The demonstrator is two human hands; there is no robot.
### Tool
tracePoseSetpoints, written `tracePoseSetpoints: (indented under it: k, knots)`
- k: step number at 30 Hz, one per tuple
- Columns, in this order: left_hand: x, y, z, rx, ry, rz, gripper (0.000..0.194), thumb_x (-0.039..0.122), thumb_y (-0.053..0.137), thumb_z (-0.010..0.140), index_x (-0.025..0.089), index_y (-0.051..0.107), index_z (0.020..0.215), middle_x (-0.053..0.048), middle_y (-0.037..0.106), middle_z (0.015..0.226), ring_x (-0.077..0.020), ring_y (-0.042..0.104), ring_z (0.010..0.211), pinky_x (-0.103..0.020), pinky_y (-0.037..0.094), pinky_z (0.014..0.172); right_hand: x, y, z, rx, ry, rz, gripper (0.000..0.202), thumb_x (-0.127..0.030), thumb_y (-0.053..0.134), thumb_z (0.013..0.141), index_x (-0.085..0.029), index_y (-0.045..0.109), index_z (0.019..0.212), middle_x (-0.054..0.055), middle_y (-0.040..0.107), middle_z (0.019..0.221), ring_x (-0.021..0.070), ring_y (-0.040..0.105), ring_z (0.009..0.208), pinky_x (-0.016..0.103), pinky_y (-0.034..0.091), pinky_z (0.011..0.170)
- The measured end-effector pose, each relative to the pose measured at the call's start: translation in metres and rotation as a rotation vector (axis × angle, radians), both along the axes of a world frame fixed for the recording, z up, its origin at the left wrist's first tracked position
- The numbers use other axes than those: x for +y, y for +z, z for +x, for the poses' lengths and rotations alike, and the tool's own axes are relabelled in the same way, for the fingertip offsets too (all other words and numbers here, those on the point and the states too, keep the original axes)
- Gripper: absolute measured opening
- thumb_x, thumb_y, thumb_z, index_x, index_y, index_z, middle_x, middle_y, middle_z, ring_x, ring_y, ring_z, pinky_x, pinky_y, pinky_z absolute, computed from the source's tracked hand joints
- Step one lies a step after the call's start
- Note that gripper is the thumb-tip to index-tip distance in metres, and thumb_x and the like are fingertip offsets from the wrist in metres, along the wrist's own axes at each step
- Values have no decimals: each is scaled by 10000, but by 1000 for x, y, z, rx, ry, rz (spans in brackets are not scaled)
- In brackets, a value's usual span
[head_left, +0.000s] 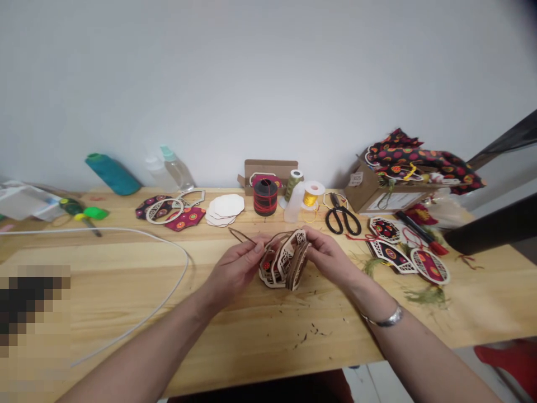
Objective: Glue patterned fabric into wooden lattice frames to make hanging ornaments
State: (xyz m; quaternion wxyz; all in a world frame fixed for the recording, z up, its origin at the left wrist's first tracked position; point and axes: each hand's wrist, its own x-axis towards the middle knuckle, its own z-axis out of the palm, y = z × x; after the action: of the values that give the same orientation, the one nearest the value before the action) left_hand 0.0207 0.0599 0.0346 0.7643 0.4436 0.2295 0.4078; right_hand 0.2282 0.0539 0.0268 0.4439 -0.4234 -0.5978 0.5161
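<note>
Head camera: at the frame's center, the left hand (pixel 241 260) and right hand (pixel 325 252) pinch a cluster of cut-out wooden frames (pixel 289 260) between thumbs and fingers, above the table (pixel 201 347). Beyond, center, stands a spool of red cord (pixel 265 198); right of it, black-handled scissors (pixel 343 217); far right, a cardboard box (pixel 364 187) bearing patterned cloth (pixel 436 159).

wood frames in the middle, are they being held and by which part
Yes, both hands: left hand at the frames' left edge, right hand at the right edge, near the top
</note>
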Motion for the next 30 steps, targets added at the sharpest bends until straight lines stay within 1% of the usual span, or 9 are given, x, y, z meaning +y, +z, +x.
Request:
tracePoseSetpoints:
  k: [4, 8, 11, 14, 18, 21, 25, 28, 30]
  knots:
    - [3, -2, -5, 197, 66, 147, 269, 383, 583, 885, 226, 722, 1054, -64, 639, 1113, -208, 556, 1045, -306, 398, 938, 0, 3, 2, 20, 8, 13, 115, -237, 601, 835, -195, 644, 933, 7, 625, 879, 148, 567, 822, 283, 456, 765]
    - [7, 2, -10, 358, 69, 313, 303, 401, 499, 926, 230, 711, 1058, -60, 582, 1146, -213, 518, 1074, -302, 405, 898, -3, 5, 4, 103, 82, -17, 126, -312, 622, 842, -190, 652, 859, 8, 634, 801, 140, 572, 745, 278, 467, 718]
    - [9, 7, -15, 380, 46, 383, 310, 369, 439, 953, 208, 689, 1040, -63, 578, 1072, -206, 511, 1007, -313, 396, 861, -5, 4, 4, 185, 99, -42, 177, -372, 648, 828, -199, 652, 863, 10, 628, 800, 140, 570, 727, 276, 469, 694]
    - [9, 9, -17, 288, 15, 418, 306, 356, 432, 943, 166, 658, 865, -49, 568, 849, -184, 487, 833, -311, 368, 785, -5, 1, 4, 222, 64, -78, 286, -402, 656, 822, -231, 632, 1050, 16, 633, 877, 148, 582, 778, 290, 476, 734]
    - [5, 9, -16, 141, -132, 314, 285, 356, 479, 877, 156, 576, 699, -29, 512, 696, -171, 450, 712, -302, 335, 677, -4, 2, 3, 213, 139, -124, 462, -430, 637, 833, -241, 556, 1247, 41, 650, 954, 167, 603, 834, 322, 484, 785]
    - [2, 7, -12, 84, -214, 214, 274, 342, 519, 825, 149, 553, 632, -29, 517, 635, -164, 461, 665, -295, 328, 638, -4, 2, 2, 226, 174, -111, 340, -397, 638, 841, -214, 626, 1127, 43, 659, 941, 159, 607, 826, 317, 485, 794]
    - [2, 4, -8, 68, -203, 157, 279, 342, 577, 791, 132, 570, 607, -29, 539, 617, -147, 466, 638, -279, 335, 619, -3, -1, 3, 242, 174, -80, 189, -360, 628, 856, -190, 653, 936, 33, 666, 873, 135, 600, 730, 267, 487, 678]
    - [4, 0, -6, 84, -146, 96, 259, 334, 616, 786, 117, 608, 646, -31, 559, 641, -143, 491, 646, -272, 372, 629, 0, -3, 3, 245, 117, -74, 182, -346, 635, 847, -188, 643, 937, 27, 669, 842, 132, 594, 700, 254, 484, 640]
    - [4, -2, -5, 104, -104, 60, 251, 348, 602, 822, 110, 654, 759, -48, 603, 718, -159, 533, 690, -286, 421, 659, 2, -4, 3, 261, 45, -72, 210, -342, 661, 818, -192, 634, 962, 28, 673, 859, 141, 603, 727, 262, 492, 661]
